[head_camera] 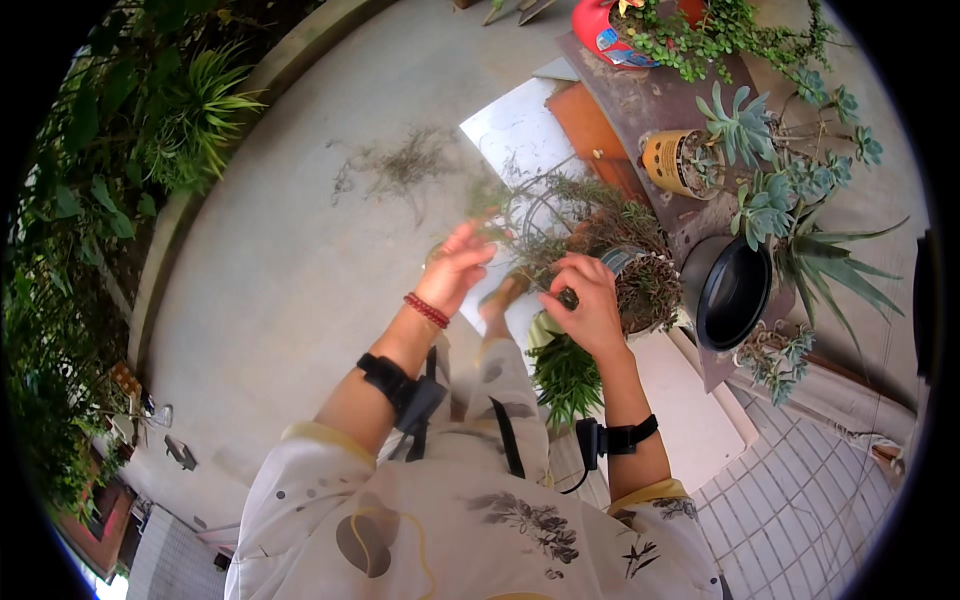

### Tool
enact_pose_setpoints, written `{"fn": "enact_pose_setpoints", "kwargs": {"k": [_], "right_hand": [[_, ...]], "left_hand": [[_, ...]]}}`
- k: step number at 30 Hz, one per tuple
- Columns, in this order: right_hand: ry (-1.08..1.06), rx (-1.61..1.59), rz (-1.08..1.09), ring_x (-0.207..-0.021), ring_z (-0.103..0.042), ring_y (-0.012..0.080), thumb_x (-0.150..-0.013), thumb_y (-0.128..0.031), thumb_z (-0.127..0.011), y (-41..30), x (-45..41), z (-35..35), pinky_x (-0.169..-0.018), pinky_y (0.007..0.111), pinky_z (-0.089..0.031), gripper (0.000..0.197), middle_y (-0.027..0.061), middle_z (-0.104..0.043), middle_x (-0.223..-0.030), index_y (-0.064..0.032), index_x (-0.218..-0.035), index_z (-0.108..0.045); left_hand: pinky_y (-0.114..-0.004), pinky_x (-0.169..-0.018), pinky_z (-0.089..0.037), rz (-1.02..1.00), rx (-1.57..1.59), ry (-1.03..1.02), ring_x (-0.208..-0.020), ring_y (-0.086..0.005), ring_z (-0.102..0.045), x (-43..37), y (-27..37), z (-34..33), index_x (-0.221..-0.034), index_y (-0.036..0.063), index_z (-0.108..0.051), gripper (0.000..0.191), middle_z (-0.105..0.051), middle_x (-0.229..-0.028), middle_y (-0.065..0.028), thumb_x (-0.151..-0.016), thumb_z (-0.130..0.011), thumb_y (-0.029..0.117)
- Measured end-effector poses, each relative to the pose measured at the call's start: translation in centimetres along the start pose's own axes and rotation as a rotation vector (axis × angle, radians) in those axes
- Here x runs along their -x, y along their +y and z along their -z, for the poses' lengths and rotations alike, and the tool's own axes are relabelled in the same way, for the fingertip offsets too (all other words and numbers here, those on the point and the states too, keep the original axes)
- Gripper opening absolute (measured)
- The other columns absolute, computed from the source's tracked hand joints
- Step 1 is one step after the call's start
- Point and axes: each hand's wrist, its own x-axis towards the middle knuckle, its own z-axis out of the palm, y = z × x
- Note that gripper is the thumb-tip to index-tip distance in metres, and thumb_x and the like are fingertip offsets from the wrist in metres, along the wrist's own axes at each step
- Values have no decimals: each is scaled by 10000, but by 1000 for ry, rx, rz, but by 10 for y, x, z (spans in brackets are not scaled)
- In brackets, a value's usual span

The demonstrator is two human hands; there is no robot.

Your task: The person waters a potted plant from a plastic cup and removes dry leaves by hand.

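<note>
My left hand (459,262), with a red bead bracelet on its wrist, is raised over the floor beside thin green stems; its fingers are apart and blurred, and whether it touches the stems is unclear. My right hand (581,296) has its thumb and forefinger pinched around thin stems of a trailing plant (592,210). That plant spills from a round pot (649,292) just right of my right hand. Below the hand stands a leafy green plant (566,375). A small pile of dry plant cuttings (409,161) lies on the concrete floor beyond my left hand.
On the dark shelf at right are a black pot (733,292), a yellow tin (679,163) with succulents and a red planter (600,34). An orange drawer unit (589,124) stands below. A low concrete kerb (169,262) borders dense foliage at left.
</note>
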Motion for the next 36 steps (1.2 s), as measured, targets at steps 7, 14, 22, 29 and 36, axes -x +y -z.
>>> {"fn": "enact_pose_setpoints", "kwargs": {"k": [7, 14, 22, 29, 36], "right_hand": [[109, -52, -42, -1133, -597, 342, -770, -188, -827, -29, -24, -8, -1028, 471, -391, 277, 105, -668, -1116, -82, -963, -657], [128, -331, -183, -904, -674, 278, -843, -113, -762, -28, -34, -31, -855, 379, -499, 209, 104, -714, -993, -45, -1012, -660], [269, -593, -401, -714, -641, 120, -957, -22, -647, -9, -38, -24, -660, 288, -513, 54, 40, -668, -834, -24, -1007, -626], [210, -942, -571, -718, -576, 79, -1004, -37, -603, -8, -40, -5, -664, 237, -489, 39, 37, -644, -848, -32, -1038, -584], [274, -808, -562, -730, -578, 83, -1003, -44, -613, 2, -42, -9, -673, 229, -487, 43, 40, -654, -876, -34, -1033, -584]], "left_hand": [[-153, -633, -385, -104, -216, 96, -828, 8, -570, -3, -4, 7, -1353, 157, -648, 455, -705, -1056, 80, -911, -743, 108], [-166, -575, -348, -175, -173, 69, -777, 3, -568, -3, -9, -8, -1238, 107, -645, 350, -699, -1021, 56, -915, -722, -3], [-174, -508, -305, -23, -301, 180, -587, 4, -420, 2, 3, 1, -1167, 71, -697, 215, -682, -910, 38, -965, -729, 138], [-175, -482, -257, -120, -234, 331, -546, 4, -336, 3, 26, 13, -1115, 75, -708, 197, -639, -872, 46, -1016, -661, 239], [-164, -519, -274, -201, -145, 260, -623, -13, -360, 19, 61, 27, -1066, 98, -631, 135, -604, -933, 45, -1049, -594, 227]]}}
